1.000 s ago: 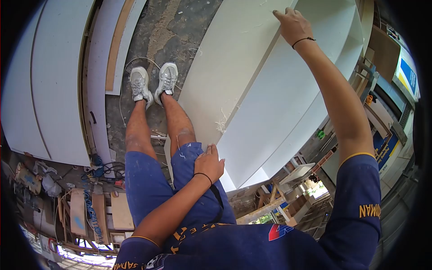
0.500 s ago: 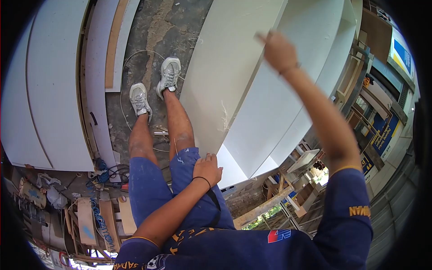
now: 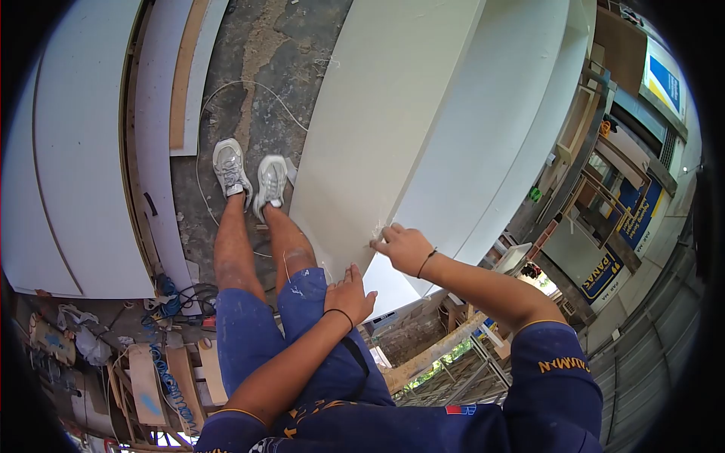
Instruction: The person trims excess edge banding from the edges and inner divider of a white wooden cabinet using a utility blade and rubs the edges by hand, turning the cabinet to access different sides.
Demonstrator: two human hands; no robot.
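Laying left hand (image 3: 350, 298), fingers loosely spread, over the near end of the pale panel (image 3: 377, 121) stretching beyond the fingertips, apparently for steadying; curling right hand (image 3: 406, 250) narrowly at shavings (image 3: 379, 226) beside its fingertips, leaving unclear whether pinching any.

Over the grey floor (image 3: 317, 34), a thin pale cable (image 3: 242, 81) in a wide loop. Along the floor's left edge, large white panels (image 3: 83, 136) and, beside them, a brown wooden strip (image 3: 185, 68). Around the floor's lower left corner, tangled dark cords (image 3: 198, 298), a crumpled plastic bag (image 3: 92, 346), and a coiled blue hose (image 3: 170, 389) among wooden boards (image 3: 147, 385). Beyond the floor's right edge, blue signs (image 3: 600, 273) with yellow and white lettering, near grey ribbed sheeting (image 3: 657, 340).
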